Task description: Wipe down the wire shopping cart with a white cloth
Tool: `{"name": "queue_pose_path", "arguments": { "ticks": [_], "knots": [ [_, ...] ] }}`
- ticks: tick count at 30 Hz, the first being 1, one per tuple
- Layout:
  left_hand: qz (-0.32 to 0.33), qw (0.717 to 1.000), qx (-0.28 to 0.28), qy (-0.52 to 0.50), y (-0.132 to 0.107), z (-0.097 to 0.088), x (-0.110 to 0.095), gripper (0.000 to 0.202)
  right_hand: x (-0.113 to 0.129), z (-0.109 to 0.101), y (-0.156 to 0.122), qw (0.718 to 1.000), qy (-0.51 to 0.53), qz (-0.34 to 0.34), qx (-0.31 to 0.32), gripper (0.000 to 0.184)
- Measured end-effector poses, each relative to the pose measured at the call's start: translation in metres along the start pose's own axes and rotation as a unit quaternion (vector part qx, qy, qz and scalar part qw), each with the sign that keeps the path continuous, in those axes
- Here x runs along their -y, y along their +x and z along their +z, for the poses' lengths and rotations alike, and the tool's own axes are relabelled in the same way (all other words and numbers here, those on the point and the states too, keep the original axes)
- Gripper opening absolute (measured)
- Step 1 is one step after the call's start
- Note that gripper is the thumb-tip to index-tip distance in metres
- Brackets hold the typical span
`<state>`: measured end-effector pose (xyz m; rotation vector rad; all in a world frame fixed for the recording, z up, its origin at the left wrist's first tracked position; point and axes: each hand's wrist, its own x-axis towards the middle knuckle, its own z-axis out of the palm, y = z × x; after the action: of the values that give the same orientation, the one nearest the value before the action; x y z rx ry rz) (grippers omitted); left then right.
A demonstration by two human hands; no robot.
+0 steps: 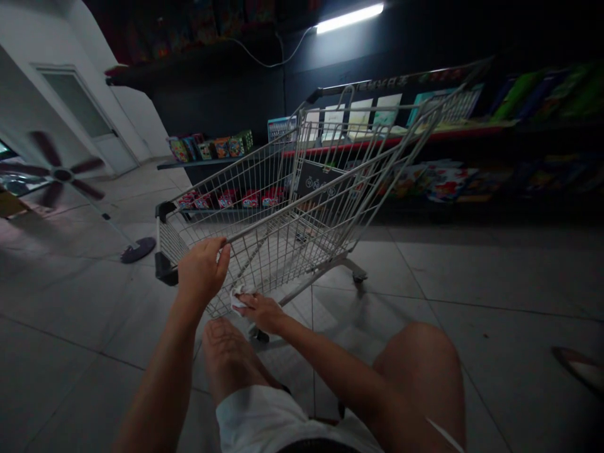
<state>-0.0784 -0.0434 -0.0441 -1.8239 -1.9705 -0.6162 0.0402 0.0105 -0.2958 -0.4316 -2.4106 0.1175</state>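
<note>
1. Near the knees, a wire cart [302, 207] stands on the tiled floor [495, 277], its basket running far and right toward the shelves [453, 135].
2. The left hand [202, 270] is closed over the cart's top rim at its near end.
3. The right hand [262, 311], just below it, pinches a white cloth [237, 297] against the cart's near side wires.
4. A fan [61, 175] with blurred blades stands far left.

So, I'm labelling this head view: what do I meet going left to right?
First the standing fan → left hand gripping the shopping cart → white cloth → right hand holding it → cart wheel → right knee.
</note>
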Motion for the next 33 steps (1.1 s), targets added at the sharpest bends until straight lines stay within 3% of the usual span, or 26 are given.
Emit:
{"name": "queue_pose_path", "arguments": {
  "ticks": [3, 6, 9, 13, 16, 18, 21, 24, 26, 29, 31, 33],
  "knots": [
    [0.014, 0.999, 0.048, -0.003, 0.02, 0.0, -0.017, 0.046, -0.009, -0.047, 0.02, 0.99, -0.045, -0.027, -0.129, 0.04],
    [0.023, 0.997, 0.074, -0.012, 0.041, 0.002, -0.036, 0.052, -0.031, -0.101, 0.049, 0.967, -0.093, -0.013, -0.236, 0.043],
    [0.022, 0.996, 0.077, -0.043, 0.057, 0.006, -0.054, 0.054, -0.072, -0.141, 0.063, 0.956, -0.149, 0.002, -0.253, 0.042],
    [0.034, 0.99, 0.13, -0.036, 0.069, 0.011, -0.072, 0.055, -0.137, -0.174, 0.051, 0.952, -0.19, 0.045, -0.236, 0.039],
    [0.06, 0.985, 0.159, 0.006, 0.077, 0.013, -0.083, 0.053, -0.161, -0.183, 0.042, 0.945, -0.168, 0.121, -0.255, 0.044],
    [0.068, 0.984, 0.163, 0.02, 0.086, 0.016, -0.092, 0.052, -0.157, -0.175, 0.04, 0.933, -0.13, 0.169, -0.291, 0.05],
    [0.085, 0.983, 0.16, 0.022, 0.098, 0.021, -0.109, 0.052, -0.133, -0.138, 0.033, 0.919, -0.071, 0.232, -0.31, 0.062],
    [0.086, 0.987, 0.131, 0.029, 0.103, 0.031, -0.124, 0.055, -0.11, -0.094, 0.008, 0.931, -0.019, 0.256, -0.259, 0.069],
    [0.083, 0.991, 0.095, 0.043, 0.102, 0.039, -0.127, 0.058, -0.103, -0.081, -0.009, 0.933, 0.005, 0.264, -0.243, 0.068],
    [0.081, 0.993, 0.06, 0.063, 0.098, 0.046, -0.124, 0.06, -0.109, -0.106, -0.009, 0.908, -0.006, 0.278, -0.313, 0.063],
    [0.08, 0.993, 0.056, 0.07, 0.097, 0.048, -0.119, 0.06, -0.122, -0.145, 0.011, 0.878, -0.037, 0.283, -0.385, 0.063],
    [0.085, 0.992, 0.051, 0.076, 0.096, 0.047, -0.114, 0.059, -0.138, -0.186, 0.038, 0.868, -0.06, 0.273, -0.411, 0.067]
  ]
}}
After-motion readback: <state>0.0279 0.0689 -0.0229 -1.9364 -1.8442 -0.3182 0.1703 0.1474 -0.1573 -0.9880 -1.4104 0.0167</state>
